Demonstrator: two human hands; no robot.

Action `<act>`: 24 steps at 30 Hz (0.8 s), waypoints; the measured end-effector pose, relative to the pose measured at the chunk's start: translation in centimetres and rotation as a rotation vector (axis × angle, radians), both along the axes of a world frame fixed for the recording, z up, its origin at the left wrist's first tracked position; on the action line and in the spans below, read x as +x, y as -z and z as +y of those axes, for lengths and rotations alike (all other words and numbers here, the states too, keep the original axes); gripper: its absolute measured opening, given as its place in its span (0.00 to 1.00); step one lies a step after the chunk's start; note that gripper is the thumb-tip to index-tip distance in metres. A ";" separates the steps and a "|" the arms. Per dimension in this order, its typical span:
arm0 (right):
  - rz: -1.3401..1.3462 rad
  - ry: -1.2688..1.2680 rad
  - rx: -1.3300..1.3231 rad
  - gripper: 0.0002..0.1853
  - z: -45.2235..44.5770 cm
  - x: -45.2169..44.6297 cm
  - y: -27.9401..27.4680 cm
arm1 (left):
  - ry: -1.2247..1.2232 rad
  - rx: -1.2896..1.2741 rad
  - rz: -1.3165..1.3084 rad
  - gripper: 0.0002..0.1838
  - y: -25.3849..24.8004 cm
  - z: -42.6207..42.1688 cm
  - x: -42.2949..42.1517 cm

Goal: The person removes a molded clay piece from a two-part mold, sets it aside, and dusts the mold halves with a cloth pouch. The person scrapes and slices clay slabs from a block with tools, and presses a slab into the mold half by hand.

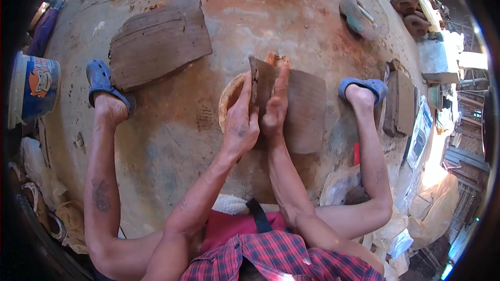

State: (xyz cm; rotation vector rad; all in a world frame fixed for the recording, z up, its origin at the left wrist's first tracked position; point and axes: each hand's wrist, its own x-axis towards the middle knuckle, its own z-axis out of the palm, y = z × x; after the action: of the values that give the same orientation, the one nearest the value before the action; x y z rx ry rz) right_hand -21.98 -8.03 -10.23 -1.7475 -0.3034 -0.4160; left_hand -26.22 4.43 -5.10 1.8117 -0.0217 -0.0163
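Note:
A dark brown clay slab point(304, 112) lies between my knees, its left part raised and bent upward over a pale round-edged mould point(227, 101). My left hand point(241, 127) is at the slab's raised left edge, fingers straight along its outer side and thumb near the inner side. My right hand point(276, 106) rests edge-on against the slab's upper face, fingers stretched out and pointing away from me. The mould's rough orange end point(277, 59) shows beyond the right fingertips. Most of the mould is hidden under the slab and behind my left hand.
Another large clay slab point(161, 41) lies on the floor at the far left. A shallow bowl point(365, 13) with a stick in it stands at the upper right. Stacked slabs point(400, 101) are beyond my right foot, and a blue-and-white bucket point(39, 88) stands at the left.

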 end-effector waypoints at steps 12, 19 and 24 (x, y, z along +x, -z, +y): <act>0.020 -0.067 0.220 0.46 0.0 3.3 0.0 | 0.005 0.272 -0.060 0.47 2.0 1.3 -0.1; 0.081 -0.037 0.339 0.42 0.0 6.0 0.0 | -0.033 0.235 0.048 0.48 2.7 1.5 0.5; 0.033 0.021 0.178 0.43 0.1 9.6 1.2 | 0.011 0.279 0.093 0.48 2.2 2.2 0.8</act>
State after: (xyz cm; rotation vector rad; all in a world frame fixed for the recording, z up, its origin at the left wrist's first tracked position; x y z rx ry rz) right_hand -12.39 -7.93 -11.47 -1.5829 -0.2181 -0.4158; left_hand -25.45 6.63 -7.29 2.0882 0.0389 -0.1160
